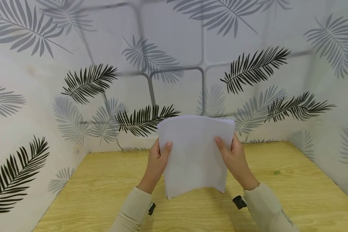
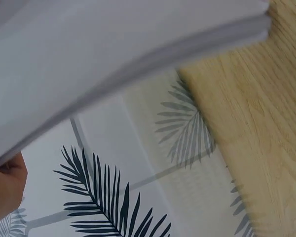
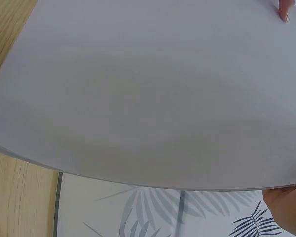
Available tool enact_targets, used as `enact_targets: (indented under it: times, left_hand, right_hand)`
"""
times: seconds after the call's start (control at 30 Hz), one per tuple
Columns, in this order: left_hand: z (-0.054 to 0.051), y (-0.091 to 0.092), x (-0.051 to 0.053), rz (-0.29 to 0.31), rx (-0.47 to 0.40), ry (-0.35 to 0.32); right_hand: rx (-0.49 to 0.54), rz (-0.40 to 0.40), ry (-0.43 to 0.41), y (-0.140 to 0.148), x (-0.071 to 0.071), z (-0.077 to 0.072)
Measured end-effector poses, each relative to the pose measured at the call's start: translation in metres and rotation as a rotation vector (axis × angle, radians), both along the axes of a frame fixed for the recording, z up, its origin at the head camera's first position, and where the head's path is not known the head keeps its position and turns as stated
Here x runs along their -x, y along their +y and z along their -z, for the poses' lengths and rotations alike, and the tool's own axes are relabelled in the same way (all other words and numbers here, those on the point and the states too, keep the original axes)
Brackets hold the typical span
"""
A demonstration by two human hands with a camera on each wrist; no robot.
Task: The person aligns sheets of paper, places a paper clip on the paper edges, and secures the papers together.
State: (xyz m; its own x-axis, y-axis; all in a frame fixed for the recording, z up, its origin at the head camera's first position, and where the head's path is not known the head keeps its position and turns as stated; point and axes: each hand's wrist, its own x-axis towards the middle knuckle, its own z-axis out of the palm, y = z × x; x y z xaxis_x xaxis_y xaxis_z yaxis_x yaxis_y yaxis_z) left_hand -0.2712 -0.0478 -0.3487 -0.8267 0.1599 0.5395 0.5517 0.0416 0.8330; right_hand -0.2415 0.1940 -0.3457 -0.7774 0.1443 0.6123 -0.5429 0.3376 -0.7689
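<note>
Nearest of all are two pale sleeves [image 1: 134, 207], low down below the paper stack [image 1: 195, 154], one to its left and one to its right. By each sleeve sits a small black thing [image 1: 239, 202], also below the paper stack. Out of the sleeves come two bare hands. The left hand [image 1: 158, 161] is at the left edge of the paper stack, and its grip pinches the sheets, with the thumb [image 1: 168, 148] on the front. The right hand [image 1: 235, 159] does the same at the right edge, so its grip pinches the paper stack too. The paper stack is held up between the two hands, over the bench [image 1: 104, 180]. It is plain white on the front and bends a bit. From the left wrist, its edge looks thick, like many sheets put together. I cannot tell if its bottom edge touches the bench. Right of the paper stack, well apart from it, a little green loop [image 1: 276, 172] lies on the bench. Behind the paper stack is a pale wall [image 1: 177, 93] with gray and black leaves [image 1: 255, 69] on it.
</note>
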Motion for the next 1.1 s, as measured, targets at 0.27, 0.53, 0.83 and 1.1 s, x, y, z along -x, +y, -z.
enact_targets:
  times: [0.27,0.53,0.83,1.1]
  left_hand:
    - [-0.001,0.008,-0.005,-0.027,-0.072,0.003]
    - [-0.003,0.009,-0.01,-0.047,-0.091,-0.007]
    - [0.002,0.009,-0.011,-0.065,-0.119,-0.091]
    - [0.008,0.011,-0.012,-0.11,-0.066,-0.263]
  right_hand:
    - [0.065,0.001,0.05,-0.007,-0.001,-0.002]
    - [0.079,-0.024,0.058,-0.006,-0.002,0.002]
    - [0.093,-0.04,0.016,-0.008,-0.002,0.011]
    - [0.108,-0.037,-0.074,-0.009,-0.005,0.019]
